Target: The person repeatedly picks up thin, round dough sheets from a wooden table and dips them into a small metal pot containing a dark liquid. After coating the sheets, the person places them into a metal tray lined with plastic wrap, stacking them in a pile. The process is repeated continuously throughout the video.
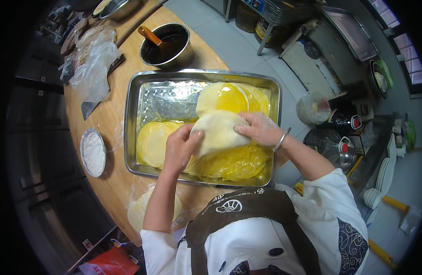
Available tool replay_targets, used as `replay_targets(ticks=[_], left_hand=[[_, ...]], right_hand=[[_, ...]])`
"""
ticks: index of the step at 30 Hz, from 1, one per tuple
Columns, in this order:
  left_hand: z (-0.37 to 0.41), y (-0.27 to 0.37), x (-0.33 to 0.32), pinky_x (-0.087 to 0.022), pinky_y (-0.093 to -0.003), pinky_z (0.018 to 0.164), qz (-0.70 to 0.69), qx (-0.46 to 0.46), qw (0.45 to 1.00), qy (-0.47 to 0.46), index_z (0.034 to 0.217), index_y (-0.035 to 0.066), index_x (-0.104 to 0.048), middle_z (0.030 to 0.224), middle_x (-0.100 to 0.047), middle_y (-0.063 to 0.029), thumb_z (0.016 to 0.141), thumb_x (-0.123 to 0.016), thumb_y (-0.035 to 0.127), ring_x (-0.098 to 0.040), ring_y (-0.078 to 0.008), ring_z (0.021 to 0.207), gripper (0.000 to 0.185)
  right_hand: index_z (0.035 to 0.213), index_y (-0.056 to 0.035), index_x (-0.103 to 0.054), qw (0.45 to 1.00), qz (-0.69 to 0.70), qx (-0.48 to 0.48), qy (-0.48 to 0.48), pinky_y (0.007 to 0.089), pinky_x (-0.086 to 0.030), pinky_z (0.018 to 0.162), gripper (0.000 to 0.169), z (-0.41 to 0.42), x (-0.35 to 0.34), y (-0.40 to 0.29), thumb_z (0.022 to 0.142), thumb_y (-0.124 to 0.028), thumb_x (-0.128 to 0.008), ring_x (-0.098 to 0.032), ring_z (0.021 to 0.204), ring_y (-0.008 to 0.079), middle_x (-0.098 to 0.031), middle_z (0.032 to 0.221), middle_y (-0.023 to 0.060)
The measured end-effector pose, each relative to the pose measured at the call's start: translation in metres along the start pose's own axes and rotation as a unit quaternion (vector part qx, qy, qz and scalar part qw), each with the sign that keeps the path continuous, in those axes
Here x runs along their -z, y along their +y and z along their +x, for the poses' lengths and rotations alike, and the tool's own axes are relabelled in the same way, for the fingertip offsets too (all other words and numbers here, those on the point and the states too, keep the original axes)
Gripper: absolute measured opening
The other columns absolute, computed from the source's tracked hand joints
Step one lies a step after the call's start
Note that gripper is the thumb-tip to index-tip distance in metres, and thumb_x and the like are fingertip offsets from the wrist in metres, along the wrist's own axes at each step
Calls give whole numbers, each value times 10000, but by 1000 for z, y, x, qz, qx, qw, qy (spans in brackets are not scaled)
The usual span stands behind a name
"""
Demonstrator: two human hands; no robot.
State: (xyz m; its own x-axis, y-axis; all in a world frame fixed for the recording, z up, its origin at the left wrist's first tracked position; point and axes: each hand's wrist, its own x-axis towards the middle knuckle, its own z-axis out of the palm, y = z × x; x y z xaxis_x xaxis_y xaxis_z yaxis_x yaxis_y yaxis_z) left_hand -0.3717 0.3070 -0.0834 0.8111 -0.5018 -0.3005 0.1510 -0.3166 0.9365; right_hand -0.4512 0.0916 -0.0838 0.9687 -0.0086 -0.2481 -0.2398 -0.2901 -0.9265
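Note:
A flat round sheet of dough (219, 132) is held up over a rectangular metal tray (128, 99). My left hand (181, 146) pinches its left edge between thumb and fingers; my right hand (260, 129), dusted with flour and with a bangle at the wrist, grips its right edge. In the tray's upper right lies a fanned stack of oiled dough rounds (231, 98). A second stack of rounds (152, 144) lies at the lower left, running partly behind my left hand. Crumpled plastic film (235, 163) wet with yellow oil covers the lower right part.
A metal pot (187, 51) of dark liquid with a wooden-handled tool (149, 35) stands beyond the tray. A bowl of white flour (93, 153) is at the left. More dough rounds (138, 209) lie near the table's front edge. Plastic bags (94, 75) and a cleaver-like blade (89, 109) lie at the upper left.

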Motion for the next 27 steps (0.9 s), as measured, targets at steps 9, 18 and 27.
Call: replay_targets(ticks=[9,18,27], left_hand=[[99,-34,-13,-416,-237,519,112,-3,993,43,853,-11,-624,653,-591,-29,780,-587,170,-492,-81,544,198],[121,-50,-17,-453,-339,597,237,-74,963,101,763,33,-619,672,-602,-141,709,-629,194,-575,-259,598,170],[121,-39,-22,-455,-375,699,318,-57,938,124,850,43,-598,792,-616,-149,703,-627,199,-585,-308,774,217]], right_hand=[[736,-4,-559,937,-293,104,156,374,-433,653,156,79,14,59,696,-154,-572,-548,700,312,-561,710,158],[720,-25,-527,933,-294,60,197,355,-445,611,145,92,17,62,663,-133,-606,-561,662,283,-563,677,130],[748,-34,-523,916,-345,77,191,404,-439,661,139,88,22,55,691,-157,-552,-544,773,319,-562,779,153]])
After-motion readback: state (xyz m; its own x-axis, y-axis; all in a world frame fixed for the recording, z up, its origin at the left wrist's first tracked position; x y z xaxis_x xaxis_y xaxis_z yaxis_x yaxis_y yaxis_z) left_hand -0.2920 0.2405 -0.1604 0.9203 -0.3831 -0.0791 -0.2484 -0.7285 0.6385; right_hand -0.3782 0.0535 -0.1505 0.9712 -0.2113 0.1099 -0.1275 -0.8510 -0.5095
